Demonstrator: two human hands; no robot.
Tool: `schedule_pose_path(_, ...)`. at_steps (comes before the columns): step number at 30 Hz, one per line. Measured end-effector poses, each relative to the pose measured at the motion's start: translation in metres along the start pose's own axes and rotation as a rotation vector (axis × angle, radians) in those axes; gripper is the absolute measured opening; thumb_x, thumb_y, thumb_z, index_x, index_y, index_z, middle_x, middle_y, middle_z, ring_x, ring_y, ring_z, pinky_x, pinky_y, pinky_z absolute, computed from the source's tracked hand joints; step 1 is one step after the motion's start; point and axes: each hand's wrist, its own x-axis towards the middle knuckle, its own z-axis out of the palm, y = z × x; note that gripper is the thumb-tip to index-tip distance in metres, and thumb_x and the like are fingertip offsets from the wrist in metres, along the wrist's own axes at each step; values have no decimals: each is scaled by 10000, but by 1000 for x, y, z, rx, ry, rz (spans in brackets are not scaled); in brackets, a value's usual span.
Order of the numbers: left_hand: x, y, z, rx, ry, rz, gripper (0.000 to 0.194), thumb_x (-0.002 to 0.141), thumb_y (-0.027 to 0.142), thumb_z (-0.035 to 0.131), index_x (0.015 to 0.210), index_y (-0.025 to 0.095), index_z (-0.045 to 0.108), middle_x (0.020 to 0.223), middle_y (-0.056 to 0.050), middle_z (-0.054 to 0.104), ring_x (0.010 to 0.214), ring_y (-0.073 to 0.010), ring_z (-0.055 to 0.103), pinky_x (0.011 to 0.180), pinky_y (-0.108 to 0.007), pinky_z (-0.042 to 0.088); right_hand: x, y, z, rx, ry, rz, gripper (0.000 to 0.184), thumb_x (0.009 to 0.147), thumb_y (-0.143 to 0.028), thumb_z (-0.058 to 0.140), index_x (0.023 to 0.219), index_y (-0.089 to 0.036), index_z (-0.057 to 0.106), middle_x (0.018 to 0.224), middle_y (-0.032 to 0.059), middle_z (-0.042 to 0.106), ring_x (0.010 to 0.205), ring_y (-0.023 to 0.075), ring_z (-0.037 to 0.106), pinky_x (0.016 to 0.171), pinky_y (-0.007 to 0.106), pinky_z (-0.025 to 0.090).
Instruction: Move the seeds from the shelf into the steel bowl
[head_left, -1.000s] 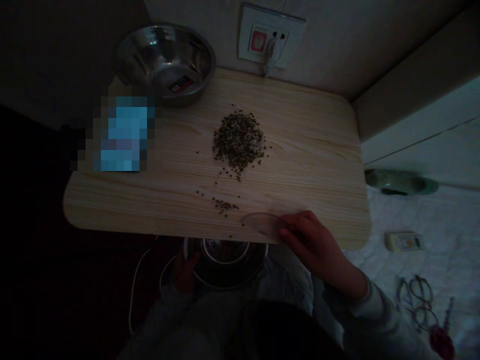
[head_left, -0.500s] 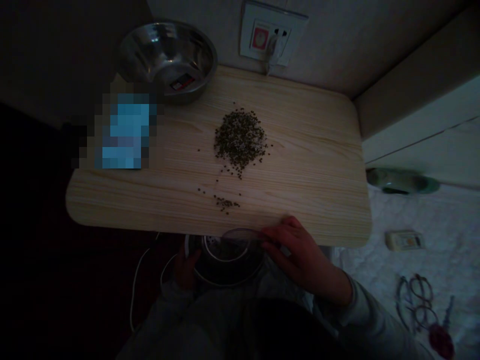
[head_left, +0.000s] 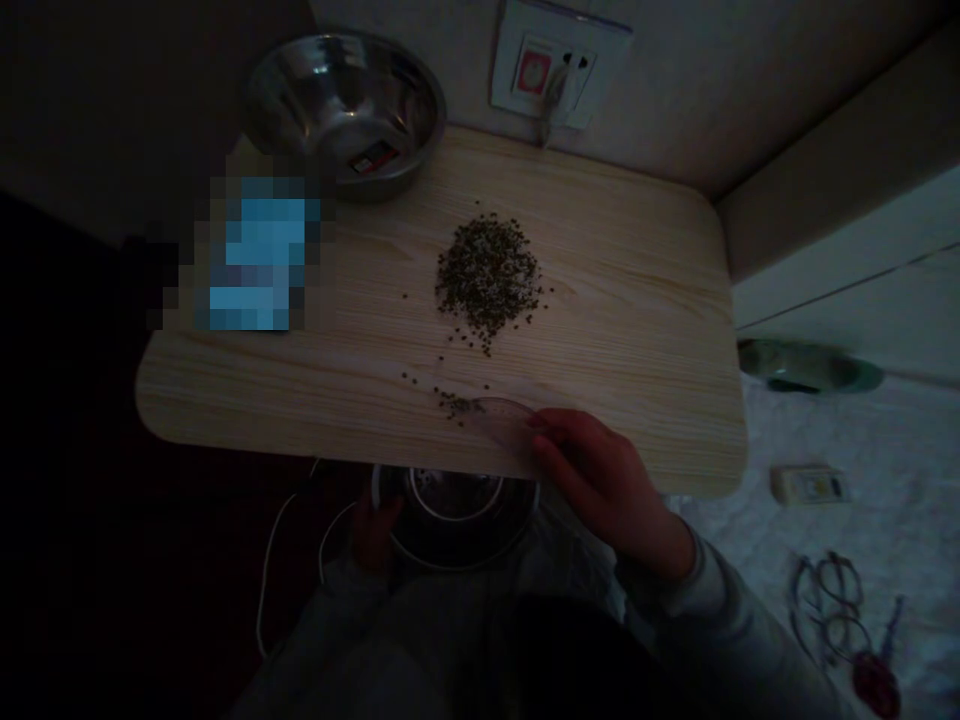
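Note:
A heap of small dark seeds (head_left: pixel 487 275) lies in the middle of a light wooden table (head_left: pixel 637 330), with a small scatter of seeds (head_left: pixel 454 403) nearer the front edge. My right hand (head_left: pixel 600 475) pinches a thin clear plastic piece (head_left: pixel 501 418) flat on the table, its edge touching that scatter. My left hand (head_left: pixel 373 530) grips the rim of a steel bowl (head_left: pixel 454 515) held below the table's front edge; its fingers are partly hidden in the dark.
A second steel bowl (head_left: pixel 345 100) stands at the table's back left, beside a blurred blue patch (head_left: pixel 255 260). A wall socket (head_left: pixel 551 70) with a plug sits behind. On the bedding at right lie glasses (head_left: pixel 832 610), a small box (head_left: pixel 810 485) and a green object (head_left: pixel 802 365).
My right hand carried the clear piece from the table edge over the lower bowl, then back up onto the table against the scattered seeds. The left hand and its bowl stayed put.

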Motion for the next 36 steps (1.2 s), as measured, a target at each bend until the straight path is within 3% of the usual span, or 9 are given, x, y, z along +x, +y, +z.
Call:
schedule_pose_path(7,2,11,-3,54,-41,89,250,504,360,616,708,217,644,814,-74,634,1018,-308,490,886,-442,362,5,-1,1,-7,-13,5,232,813,-296,418,976,-188,543,837,57,620,732,151,567,653,279,459)
schedule_pose_path(15,-1,18,2,-35,2,1,361,517,385,619,834,214,648,871,-76,637,1010,-298,503,865,-417,391,5,-3,1,-21,-30,-13,222,814,-282,420,974,-181,537,845,62,617,736,153,565,655,285,458)
schedule_pose_path(21,-2,18,3,-76,-3,-82,352,503,375,629,805,195,652,825,-80,643,943,-297,541,852,-422,399,7,-5,1,-22,-50,-49,224,821,-275,409,982,-182,535,847,65,620,735,154,566,663,292,450)
schedule_pose_path(25,-2,19,4,-98,-58,-65,379,536,379,607,863,191,645,812,-78,647,894,-283,564,807,-409,430,10,-7,1,-24,-67,-69,213,825,-263,402,968,-178,535,827,63,620,724,149,564,680,298,443)
schedule_pose_path(31,-1,17,-4,-61,-32,-15,340,469,307,664,796,213,652,888,-77,632,1033,-306,485,881,-408,374,14,-8,2,-20,-72,-76,218,826,-268,396,964,-174,536,829,63,618,734,150,561,687,295,439)
schedule_pose_path(36,-2,19,-7,-39,-45,9,298,494,283,649,785,221,647,912,-76,622,1062,-311,461,881,-422,372,19,-10,4,-26,-77,-99,228,827,-270,390,977,-175,534,836,67,620,737,153,561,681,295,437)
